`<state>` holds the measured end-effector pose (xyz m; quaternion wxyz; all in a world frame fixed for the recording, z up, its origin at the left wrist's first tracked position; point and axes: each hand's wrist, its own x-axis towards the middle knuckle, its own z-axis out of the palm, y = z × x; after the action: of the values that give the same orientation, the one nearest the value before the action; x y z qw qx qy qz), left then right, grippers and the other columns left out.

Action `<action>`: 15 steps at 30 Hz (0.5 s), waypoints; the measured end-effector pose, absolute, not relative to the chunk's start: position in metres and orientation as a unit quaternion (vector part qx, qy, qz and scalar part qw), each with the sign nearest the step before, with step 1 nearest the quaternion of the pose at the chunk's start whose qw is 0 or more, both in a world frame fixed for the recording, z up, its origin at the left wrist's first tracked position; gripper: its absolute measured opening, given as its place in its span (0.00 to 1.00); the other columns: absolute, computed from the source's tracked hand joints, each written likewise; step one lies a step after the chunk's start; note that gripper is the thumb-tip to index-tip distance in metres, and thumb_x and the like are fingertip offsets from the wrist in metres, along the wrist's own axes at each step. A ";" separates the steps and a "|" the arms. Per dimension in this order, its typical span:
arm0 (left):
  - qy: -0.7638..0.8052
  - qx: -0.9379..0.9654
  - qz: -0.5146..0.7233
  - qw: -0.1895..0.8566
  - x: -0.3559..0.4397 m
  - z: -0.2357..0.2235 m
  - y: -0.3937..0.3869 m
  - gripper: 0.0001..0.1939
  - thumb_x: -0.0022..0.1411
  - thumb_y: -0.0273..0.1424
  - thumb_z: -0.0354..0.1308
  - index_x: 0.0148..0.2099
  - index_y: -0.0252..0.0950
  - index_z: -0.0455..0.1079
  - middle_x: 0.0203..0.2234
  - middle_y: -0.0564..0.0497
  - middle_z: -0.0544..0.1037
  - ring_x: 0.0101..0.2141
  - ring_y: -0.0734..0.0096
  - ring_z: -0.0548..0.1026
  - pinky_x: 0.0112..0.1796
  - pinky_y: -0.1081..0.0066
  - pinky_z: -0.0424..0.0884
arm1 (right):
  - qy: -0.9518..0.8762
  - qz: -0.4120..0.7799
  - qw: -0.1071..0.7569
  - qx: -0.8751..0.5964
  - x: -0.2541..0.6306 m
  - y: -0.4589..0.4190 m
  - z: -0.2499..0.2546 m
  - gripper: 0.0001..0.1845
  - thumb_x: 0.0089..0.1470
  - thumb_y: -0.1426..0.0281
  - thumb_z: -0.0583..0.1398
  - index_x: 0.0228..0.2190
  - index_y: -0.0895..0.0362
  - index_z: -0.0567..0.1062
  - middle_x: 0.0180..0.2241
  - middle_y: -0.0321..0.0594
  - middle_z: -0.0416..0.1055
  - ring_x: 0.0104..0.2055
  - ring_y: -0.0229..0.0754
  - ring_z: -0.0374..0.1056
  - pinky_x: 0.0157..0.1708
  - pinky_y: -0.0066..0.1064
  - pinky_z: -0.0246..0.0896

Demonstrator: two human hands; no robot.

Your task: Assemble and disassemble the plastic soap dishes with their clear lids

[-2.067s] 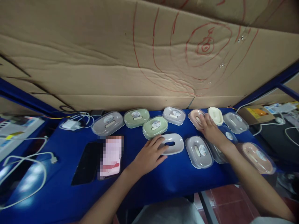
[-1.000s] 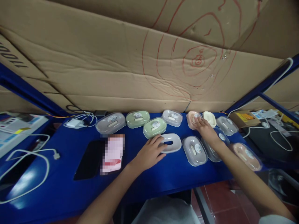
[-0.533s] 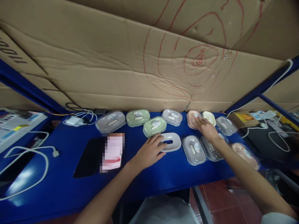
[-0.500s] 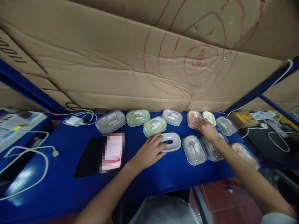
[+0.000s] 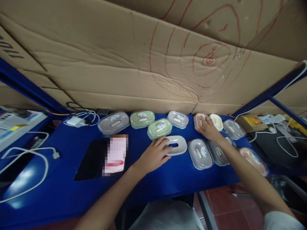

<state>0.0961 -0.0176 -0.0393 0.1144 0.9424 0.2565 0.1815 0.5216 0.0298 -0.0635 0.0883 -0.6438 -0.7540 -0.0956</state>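
Note:
My left hand (image 5: pixel 154 155) is closed on the left end of a grey soap dish (image 5: pixel 181 149), which has no lid and shows an oval slot in its bottom. One finger reaches inside the dish, and the thumb lies along its near side. At the back right, my right hand (image 5: pixel 209 130) has its fingers around a pink soap dish (image 5: pixel 198 118), partly covering it. Just right of that hand is a cream dish (image 5: pixel 216 121). Beneath my right forearm, a grey lidded dish (image 5: pixel 218 153) is partly hidden.
Green lidded dishes (image 5: pixel 142 119) and more grey lidded dishes (image 5: pixel 200 154) stand around my hands. Another pink dish (image 5: pixel 253 159) lies by the right edge. Left of my left hand are a phone (image 5: pixel 117 153) and a black flat object (image 5: pixel 88 159). White cables (image 5: pixel 46 169) trail across the blue table (image 5: pixel 64 198).
My right hand's fingers have spread and shifted slightly over the pink dish. My left hand stays on the grey dish. The view has shifted a little.

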 end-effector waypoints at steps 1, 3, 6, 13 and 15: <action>0.256 0.942 0.181 0.115 0.096 -0.039 -0.018 0.17 0.71 0.32 0.65 0.60 0.40 0.73 0.62 0.41 0.72 0.68 0.46 0.65 0.63 0.47 0.70 | -0.756 -0.090 0.093 -0.642 0.523 0.031 -0.067 0.45 0.68 0.50 0.55 0.74 0.62 0.53 0.72 0.62 0.57 0.75 0.67 0.52 0.69 0.66 0.54; 0.256 0.942 0.181 0.117 0.096 -0.039 -0.018 0.17 0.72 0.32 0.65 0.60 0.41 0.73 0.62 0.41 0.72 0.68 0.46 0.64 0.63 0.46 0.70 | -0.752 -0.082 0.106 -0.645 0.525 0.032 -0.071 0.44 0.69 0.50 0.53 0.74 0.62 0.53 0.72 0.63 0.57 0.76 0.65 0.50 0.71 0.64 0.52; 0.259 0.943 0.175 0.113 0.096 -0.039 -0.018 0.17 0.72 0.32 0.65 0.60 0.40 0.73 0.63 0.40 0.71 0.69 0.44 0.64 0.63 0.46 0.70 | -0.747 -0.077 0.125 -0.649 0.527 0.030 -0.072 0.44 0.71 0.48 0.50 0.75 0.61 0.50 0.73 0.63 0.55 0.78 0.63 0.47 0.72 0.63 0.49; 0.262 0.939 0.185 0.124 0.095 -0.040 -0.019 0.16 0.72 0.32 0.64 0.60 0.41 0.74 0.63 0.41 0.72 0.69 0.45 0.64 0.63 0.46 0.70 | -0.742 -0.073 0.144 -0.650 0.519 0.021 -0.075 0.46 0.71 0.48 0.50 0.77 0.59 0.43 0.75 0.64 0.48 0.79 0.66 0.43 0.72 0.68 0.48; 0.261 0.938 0.187 0.129 0.095 -0.041 -0.019 0.16 0.71 0.31 0.65 0.60 0.41 0.74 0.63 0.41 0.71 0.69 0.45 0.64 0.64 0.45 0.70 | -0.747 -0.070 0.138 -0.647 0.517 0.018 -0.074 0.49 0.70 0.48 0.53 0.77 0.61 0.42 0.76 0.65 0.47 0.79 0.69 0.41 0.71 0.69 0.49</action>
<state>0.0951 -0.0186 -0.0405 0.1287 0.9382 0.2609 0.1873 0.5168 0.0177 -0.0743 0.1381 -0.6471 -0.7465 -0.0702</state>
